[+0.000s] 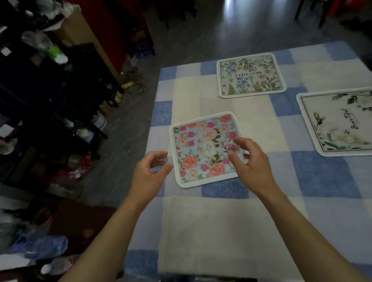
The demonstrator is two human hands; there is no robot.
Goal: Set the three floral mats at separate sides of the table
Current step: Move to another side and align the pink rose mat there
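Three floral mats lie flat on a table with a blue and cream checked cloth point(229, 225). A pink-rose mat point(202, 144) sits near the left edge. A mat with blue and green wildflowers point(250, 74) lies at the far side. A white mat with pale blossoms point(343, 122) rests at the right, partly cut off by the frame. My left hand point(150, 171) hovers at the rose mat's left edge, fingers apart. My right hand point(250, 158) hovers over that mat's right side, fingers curled and apart, holding nothing.
Left of the table stand dark shelves and chairs point(47, 94) piled with clutter. Plastic bags and bottles point(39, 245) lie on the floor at the lower left. Bare grey floor point(228, 35) stretches beyond the far edge, with chair legs point(316, 4) at the top right.
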